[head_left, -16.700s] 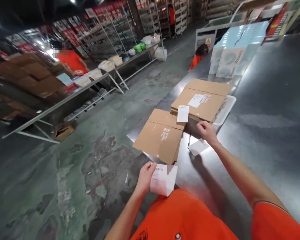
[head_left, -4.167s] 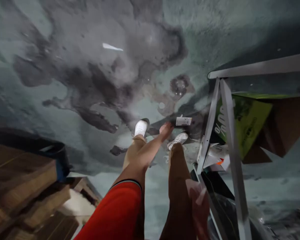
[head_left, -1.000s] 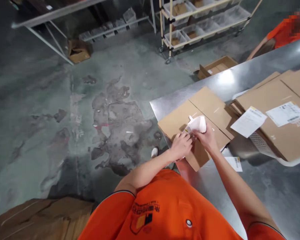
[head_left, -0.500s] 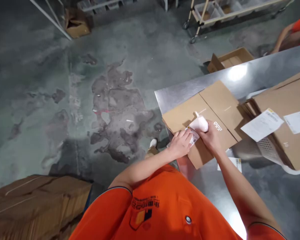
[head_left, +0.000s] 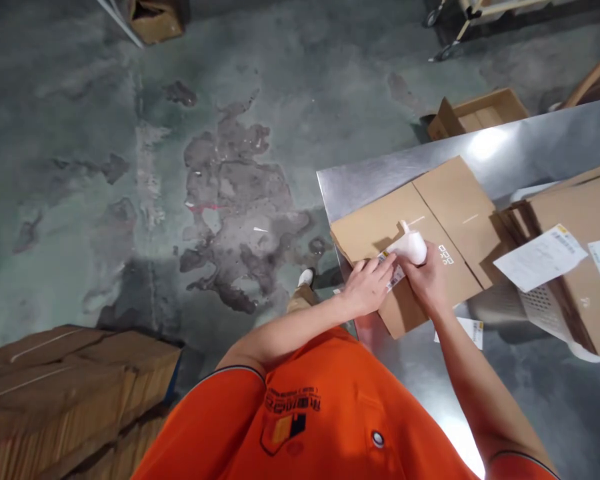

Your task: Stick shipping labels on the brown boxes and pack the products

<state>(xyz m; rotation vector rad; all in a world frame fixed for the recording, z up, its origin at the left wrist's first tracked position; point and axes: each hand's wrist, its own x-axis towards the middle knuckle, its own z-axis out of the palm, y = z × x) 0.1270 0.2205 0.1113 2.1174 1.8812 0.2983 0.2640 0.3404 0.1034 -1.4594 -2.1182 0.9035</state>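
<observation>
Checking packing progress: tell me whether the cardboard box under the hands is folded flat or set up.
Folded flat: the cardboard box lies as a thin sheet on the metal table.

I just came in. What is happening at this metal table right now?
A person in an orange shirt stands at the corner of a metal table. The left hand rests its fingers on a printed label lying on a flattened cardboard box. The right hand grips a curled white paper just above that label. Another cardboard stack with a loose paper slip lies to the right.
</observation>
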